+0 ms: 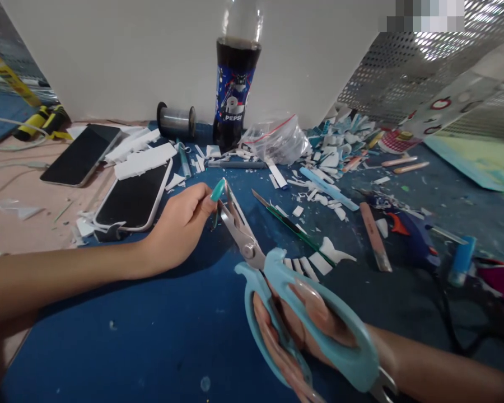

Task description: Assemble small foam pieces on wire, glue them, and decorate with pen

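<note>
My left hand [180, 229] is closed in a pinch on a small curved teal piece [218, 191], which sticks up past the fingertips. What the piece is, I cannot tell. My right hand [315, 313] has its fingers through the light blue handles of a pair of scissors [249, 249]. The metal blades are slightly apart and point away from me, their tips right beside the teal piece. To the right of the blades lies a green craft knife [292, 224], near a row of white strips and a white tail-shaped cutout [331, 256].
Two phones [84, 154] and white foam pieces [145, 162] lie at left. Behind stand a wire spool [176, 121], a Pepsi bottle [234, 89] and a clear zip bag [277, 140]. Scraps [340, 140] heap at back right, with a blue glue gun [415, 238] at right.
</note>
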Demonstrator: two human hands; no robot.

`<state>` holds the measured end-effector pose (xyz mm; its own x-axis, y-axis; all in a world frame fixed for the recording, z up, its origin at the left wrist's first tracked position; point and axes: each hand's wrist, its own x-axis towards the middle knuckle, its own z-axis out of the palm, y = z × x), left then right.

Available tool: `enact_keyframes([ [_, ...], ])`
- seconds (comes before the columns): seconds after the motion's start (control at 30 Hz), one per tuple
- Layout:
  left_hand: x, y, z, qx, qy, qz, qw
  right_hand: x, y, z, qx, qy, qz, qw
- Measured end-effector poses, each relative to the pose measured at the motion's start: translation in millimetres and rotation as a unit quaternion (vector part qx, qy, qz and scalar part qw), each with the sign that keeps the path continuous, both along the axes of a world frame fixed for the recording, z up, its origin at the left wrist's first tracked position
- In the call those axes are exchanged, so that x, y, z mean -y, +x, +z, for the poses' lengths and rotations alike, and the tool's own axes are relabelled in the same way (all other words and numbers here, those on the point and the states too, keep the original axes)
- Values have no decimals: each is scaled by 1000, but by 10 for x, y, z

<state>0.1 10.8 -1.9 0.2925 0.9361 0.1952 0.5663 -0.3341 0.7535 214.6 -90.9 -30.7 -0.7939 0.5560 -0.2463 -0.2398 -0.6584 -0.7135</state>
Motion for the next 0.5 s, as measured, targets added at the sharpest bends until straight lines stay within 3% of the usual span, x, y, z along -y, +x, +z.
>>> enact_keyframes([
  [0.1,-2,3,3,-5,1,-13,1000,-11,-34,20,-20,-11,-52,998],
  [0.3,10,-1,11,7,-4,-15,1000,-12,-33,146,45,-45,-65,996],
  [0.5,21,17,10,15,10,-22,1000,5,-25,138,55,-56,-68,995],
])
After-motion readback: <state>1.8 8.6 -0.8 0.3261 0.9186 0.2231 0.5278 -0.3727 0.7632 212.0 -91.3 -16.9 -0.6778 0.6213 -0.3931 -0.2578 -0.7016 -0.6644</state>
